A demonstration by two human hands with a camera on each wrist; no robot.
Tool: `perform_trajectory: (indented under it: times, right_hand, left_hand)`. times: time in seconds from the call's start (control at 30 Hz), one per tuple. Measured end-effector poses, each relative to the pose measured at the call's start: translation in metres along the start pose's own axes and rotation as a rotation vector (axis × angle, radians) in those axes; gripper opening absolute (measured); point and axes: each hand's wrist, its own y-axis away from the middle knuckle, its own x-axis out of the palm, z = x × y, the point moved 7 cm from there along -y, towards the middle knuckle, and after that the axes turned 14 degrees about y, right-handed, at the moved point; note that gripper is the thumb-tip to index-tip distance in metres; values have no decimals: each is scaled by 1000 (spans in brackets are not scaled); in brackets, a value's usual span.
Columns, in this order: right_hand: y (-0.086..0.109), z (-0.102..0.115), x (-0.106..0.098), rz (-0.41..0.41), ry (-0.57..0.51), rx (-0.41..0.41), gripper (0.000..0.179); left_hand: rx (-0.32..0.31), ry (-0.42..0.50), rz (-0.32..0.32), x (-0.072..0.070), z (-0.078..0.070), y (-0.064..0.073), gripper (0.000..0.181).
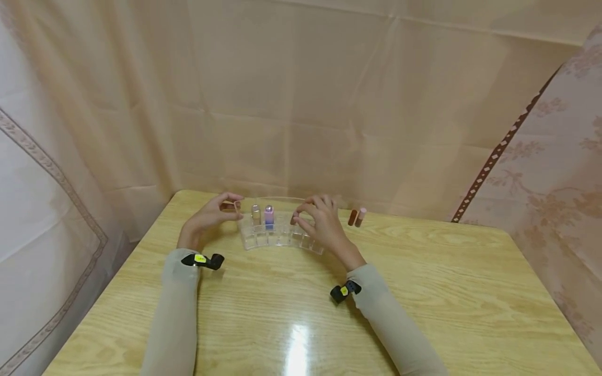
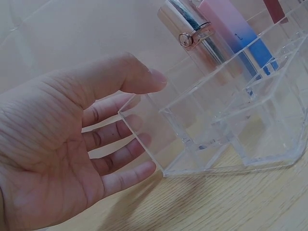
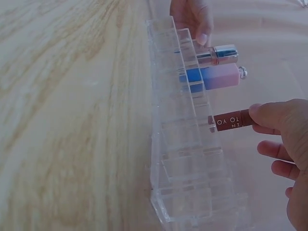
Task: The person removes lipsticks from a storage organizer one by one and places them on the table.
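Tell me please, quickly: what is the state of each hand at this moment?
Left hand: open, at one end of the clear organizer.
Right hand: closed, holding a red-brown tube by its upper end.

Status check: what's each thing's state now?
Clear organizer: partly filled.
Gold tube: upright in organizer.
Pink-and-blue tube: upright in organizer.
Brown tube: pinched, lower end at organizer.
Dark tube: outside organizer, pose unclear.
Pink-capped tube: outside organizer, pose unclear.
Left hand: around organizer's end.
Right hand: pinching brown tube.

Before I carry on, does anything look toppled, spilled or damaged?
Nothing stands out: the shiny gold cylindrical tube and pink-and-blue rectangular tube stand upright in the clear plastic compartmented organizer, and no spill or crack shows.
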Motion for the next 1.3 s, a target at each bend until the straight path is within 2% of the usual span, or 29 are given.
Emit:
perform_trajectory:
  times: [0.23, 0.43, 0.73, 1.0, 1.3]
  right_hand:
    - [-2, 2, -8, -53, 2, -18, 16]
    - [-5, 2, -13, -79, 1, -25, 16]
    - [-10, -4, -12, -56, 8, 16, 15]
    - [-10, -9, -18, -91, 8, 14, 14]
    - [-10, -16, -35, -143, 8, 22, 16]
  left_hand:
    - [-25, -14, -17, -1, -2, 2, 53]
    - [-6, -22, -12, -1, -5, 1, 55]
    - [-16, 34, 0, -6, -2, -7, 58]
    - [-29, 66, 5, -5, 3, -8, 59]
    - [-39, 73, -1, -4, 3, -6, 59]
